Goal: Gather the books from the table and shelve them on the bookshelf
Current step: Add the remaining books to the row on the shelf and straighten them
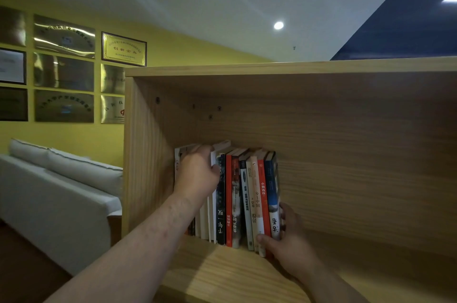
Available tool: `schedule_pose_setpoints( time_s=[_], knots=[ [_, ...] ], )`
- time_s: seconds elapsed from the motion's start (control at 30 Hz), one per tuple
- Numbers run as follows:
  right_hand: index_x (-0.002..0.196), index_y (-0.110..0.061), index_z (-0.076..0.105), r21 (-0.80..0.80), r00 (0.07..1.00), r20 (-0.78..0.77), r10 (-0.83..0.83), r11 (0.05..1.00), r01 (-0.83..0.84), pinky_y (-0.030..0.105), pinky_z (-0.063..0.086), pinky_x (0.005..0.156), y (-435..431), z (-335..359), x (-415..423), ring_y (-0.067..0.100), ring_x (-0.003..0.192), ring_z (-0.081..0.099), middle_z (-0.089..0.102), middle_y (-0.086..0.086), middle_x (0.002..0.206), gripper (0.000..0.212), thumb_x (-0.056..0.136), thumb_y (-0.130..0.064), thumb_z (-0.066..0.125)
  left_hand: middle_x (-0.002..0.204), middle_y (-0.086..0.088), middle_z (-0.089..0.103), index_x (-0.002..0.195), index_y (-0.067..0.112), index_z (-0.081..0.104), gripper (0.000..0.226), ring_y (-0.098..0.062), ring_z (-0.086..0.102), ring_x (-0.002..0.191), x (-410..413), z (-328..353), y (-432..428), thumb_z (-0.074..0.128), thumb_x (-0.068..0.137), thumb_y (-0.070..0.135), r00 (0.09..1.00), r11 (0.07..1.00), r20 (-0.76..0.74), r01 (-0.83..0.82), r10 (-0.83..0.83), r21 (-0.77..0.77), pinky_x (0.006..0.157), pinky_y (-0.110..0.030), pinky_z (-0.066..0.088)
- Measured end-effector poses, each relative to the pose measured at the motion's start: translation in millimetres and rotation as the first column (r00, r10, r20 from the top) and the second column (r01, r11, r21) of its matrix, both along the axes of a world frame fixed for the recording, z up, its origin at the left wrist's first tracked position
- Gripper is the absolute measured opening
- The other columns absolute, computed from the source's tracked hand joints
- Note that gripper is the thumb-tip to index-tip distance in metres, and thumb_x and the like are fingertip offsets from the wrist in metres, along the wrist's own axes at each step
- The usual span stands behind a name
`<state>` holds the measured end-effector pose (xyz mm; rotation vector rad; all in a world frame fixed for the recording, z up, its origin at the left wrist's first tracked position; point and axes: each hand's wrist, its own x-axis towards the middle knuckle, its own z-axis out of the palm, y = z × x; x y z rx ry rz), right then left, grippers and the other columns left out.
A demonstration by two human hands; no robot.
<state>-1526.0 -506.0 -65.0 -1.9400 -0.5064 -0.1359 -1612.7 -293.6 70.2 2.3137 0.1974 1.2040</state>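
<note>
Left grip [197, 174], right grip [290, 247] hold books [243, 194] on wooden bookshelf [358, 166] by yellow wall [74, 138].

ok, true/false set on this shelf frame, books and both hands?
1. The books stand upright in the bookshelf. True.
2. The left hand hangs free, holding nothing. False: it grips the white books at the row's left end.
3. The right hand grips the blue book low down at the row's right end. True.
4. A sofa sits right of the bookshelf. False: it is on the left.
</note>
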Motion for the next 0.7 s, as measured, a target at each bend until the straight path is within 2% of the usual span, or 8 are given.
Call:
schedule_pose_setpoints(
  time_s=[0.13, 0.27, 0.33, 0.37, 0.4, 0.47, 0.6, 0.7],
  knots=[
    [0.140, -0.050, 0.032, -0.007, 1.000, 0.012, -0.002, 1.000, 0.002, 0.048, 0.060, 0.095, 0.3, 1.4, -1.3, 0.014, 0.115, 0.060, 0.046, -0.018, 0.126, 0.090, 0.072, -0.030, 0.087, 0.139, -0.010, 0.058, 0.137, 0.008, 0.058, 0.049, -0.024, 0.052, 0.130, 1.0, -0.1, -0.9, 0.067, 0.089, 0.009, 0.999, 0.998, 0.035, 0.002, 0.000, -0.063, 0.096, -0.017, 0.033],
    [0.134, -0.053, 0.034, -0.002, 1.000, 0.017, -0.020, 1.000, 0.020, 0.048, 0.061, 0.092, 2.0, -0.7, 0.8, 0.015, 0.112, 0.064, 0.050, -0.014, 0.127, 0.087, 0.067, -0.035, 0.087, 0.143, -0.011, 0.047, 0.145, 0.010, 0.047, 0.067, -0.028, 0.052, 0.128, 0.7, -4.7, 0.2, 0.075, 0.084, 0.012, 0.997, 0.956, 0.075, 0.025, -0.003, -0.294, 0.093, -0.024, 0.044],
    [0.133, -0.053, 0.035, 0.003, 1.000, 0.010, -0.013, 1.000, 0.013, 0.048, 0.060, 0.093, 2.4, -1.2, 0.9, 0.015, 0.112, 0.064, 0.050, -0.014, 0.126, 0.085, 0.068, -0.034, 0.087, 0.127, -0.017, 0.060, 0.142, 0.013, 0.047, 0.068, -0.035, 0.064, 0.111, 4.1, -9.9, -0.2, 0.076, 0.081, 0.016, 0.994, 0.913, 0.107, 0.064, -0.022, -0.403, 0.080, -0.032, 0.058],
    [0.133, -0.052, 0.035, 0.007, 1.000, 0.006, -0.011, 1.000, 0.011, 0.047, 0.060, 0.093, 2.1, -0.5, 0.1, 0.015, 0.112, 0.064, 0.050, -0.013, 0.126, 0.085, 0.068, -0.033, 0.087, 0.114, -0.020, 0.064, 0.137, 0.011, 0.050, 0.064, -0.035, 0.069, 0.095, 5.1, -13.0, -2.0, 0.077, 0.080, 0.016, 0.993, 0.895, 0.118, 0.073, -0.023, -0.440, 0.063, -0.030, 0.059],
    [0.133, -0.051, 0.036, 0.004, 1.000, 0.004, -0.013, 1.000, 0.013, 0.048, 0.060, 0.093, 1.8, 0.2, -0.6, 0.015, 0.112, 0.063, 0.050, -0.013, 0.126, 0.084, 0.068, -0.034, 0.087, 0.099, -0.020, 0.065, 0.129, 0.008, 0.053, 0.057, -0.031, 0.069, 0.076, 5.6, -17.3, -4.4, 0.078, 0.080, 0.017, 0.994, 0.880, 0.111, 0.066, -0.015, -0.471, 0.046, -0.024, 0.051],
    [0.135, -0.051, 0.036, -0.007, 1.000, 0.007, -0.024, 1.000, 0.024, 0.048, 0.060, 0.092, 2.8, 1.5, -2.5, 0.016, 0.113, 0.063, 0.050, -0.014, 0.126, 0.090, 0.062, -0.041, 0.086, 0.075, -0.010, 0.057, 0.112, 0.002, 0.053, 0.043, -0.017, 0.054, 0.051, 4.2, -29.8, -10.8, 0.079, 0.081, 0.017, 0.998, 0.844, 0.059, 0.040, -0.010, -0.534, 0.035, -0.021, 0.037],
    [0.133, -0.061, 0.036, 0.024, 1.000, -0.020, -0.023, 0.999, 0.024, 0.049, 0.063, 0.084, 4.2, 2.3, -3.4, 0.020, 0.112, 0.063, 0.048, -0.015, 0.124, 0.095, 0.053, -0.047, 0.086, 0.082, -0.011, 0.063, 0.122, 0.008, 0.049, 0.049, -0.020, 0.058, 0.057, -3.2, -47.9, -13.9, 0.075, 0.082, 0.014, 1.000, 0.830, 0.007, 0.027, -0.027, -0.558, 0.045, -0.029, 0.046],
    [0.133, -0.061, 0.038, 0.012, 0.999, -0.017, -0.028, 1.000, 0.028, 0.048, 0.064, 0.081, 3.0, 3.7, -4.6, 0.020, 0.109, 0.064, 0.044, -0.018, 0.118, 0.089, 0.063, -0.036, 0.088, 0.096, -0.007, 0.065, 0.101, 0.025, 0.054, 0.035, -0.026, 0.068, 0.079, -9.8, -57.9, -7.5, 0.075, 0.075, 0.015, 0.994, 0.836, 0.109, 0.075, -0.018, -0.543, 0.059, -0.044, 0.060]
  ],
)
